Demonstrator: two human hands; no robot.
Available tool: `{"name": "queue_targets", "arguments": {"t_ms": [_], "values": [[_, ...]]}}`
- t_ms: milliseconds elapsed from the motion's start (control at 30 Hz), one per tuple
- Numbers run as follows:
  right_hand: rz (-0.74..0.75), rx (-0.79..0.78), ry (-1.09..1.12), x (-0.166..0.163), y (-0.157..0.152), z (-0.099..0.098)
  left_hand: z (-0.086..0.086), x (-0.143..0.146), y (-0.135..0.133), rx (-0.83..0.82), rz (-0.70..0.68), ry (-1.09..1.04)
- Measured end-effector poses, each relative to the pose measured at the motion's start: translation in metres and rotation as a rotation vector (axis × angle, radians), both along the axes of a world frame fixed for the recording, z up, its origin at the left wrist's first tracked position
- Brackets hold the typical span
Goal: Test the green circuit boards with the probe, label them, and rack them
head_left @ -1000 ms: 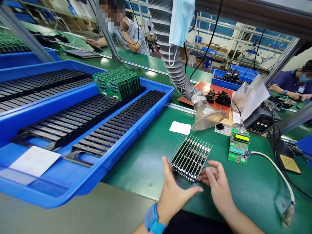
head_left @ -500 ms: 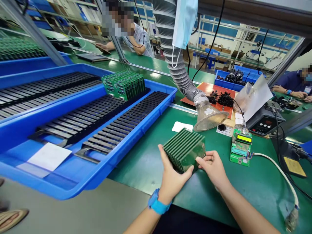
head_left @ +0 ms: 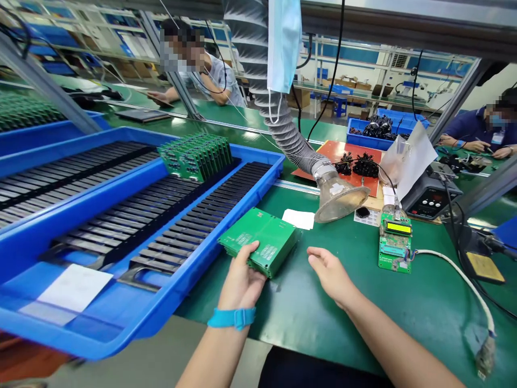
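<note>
A stack of green circuit boards [head_left: 266, 234] lies in my left hand [head_left: 244, 280], thumb on top and fingers underneath. The uppermost board faces up with pale printed marks. My right hand [head_left: 329, 272] is apart from the stack, to its right, with nothing in it and its fingers a little bent and loose. Left of the stack, a blue tray [head_left: 155, 318] holds black slotted racks [head_left: 173, 237]. A row of upright green boards [head_left: 197, 156] stands in the far end of one rack. Right of my hands lies a small tester board [head_left: 395, 242] with a lit yellow display.
A fume hose with a clear funnel [head_left: 341, 196] hangs over the bench. White cards [head_left: 299, 219] lie beneath it. At the right are a soldering station [head_left: 430, 196], a white cable [head_left: 464, 269] and a yellow sponge [head_left: 483, 267]. Two people sit across the bench.
The board stack has been turned from edges-up to flat and shifted left with my left hand. My right hand has let go of it and drawn slightly away.
</note>
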State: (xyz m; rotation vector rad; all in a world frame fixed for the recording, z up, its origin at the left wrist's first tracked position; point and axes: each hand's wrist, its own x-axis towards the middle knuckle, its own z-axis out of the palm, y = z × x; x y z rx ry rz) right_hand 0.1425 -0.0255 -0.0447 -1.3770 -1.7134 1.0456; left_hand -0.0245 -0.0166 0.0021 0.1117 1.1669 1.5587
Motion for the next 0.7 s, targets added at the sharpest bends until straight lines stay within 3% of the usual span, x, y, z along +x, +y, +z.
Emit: {"name": "queue_targets", "arguments": {"t_ms": [67, 267, 500, 600, 700], "values": [[0.051, 0.097, -0.182, -0.003, 0.009, -0.008, 0.001, -0.003, 0.000, -0.004, 0.019, 0.001], [0.218, 0.219, -0.401, -0.029, 0.054, -0.009, 0.006, -0.010, -0.005, -0.029, 0.001, 0.017], [0.122, 0.183, -0.565, -0.046, 0.106, -0.003, 0.000, -0.006, 0.004, -0.055, 0.039, 0.038], [0.095, 0.167, -0.582, -0.045, 0.110, -0.004, -0.003, 0.000, 0.019, -0.045, 0.046, 0.047], [0.131, 0.202, -0.572, -0.038, 0.096, -0.008, 0.001, 0.005, 0.032, -0.033, 0.031, 0.054]]}}
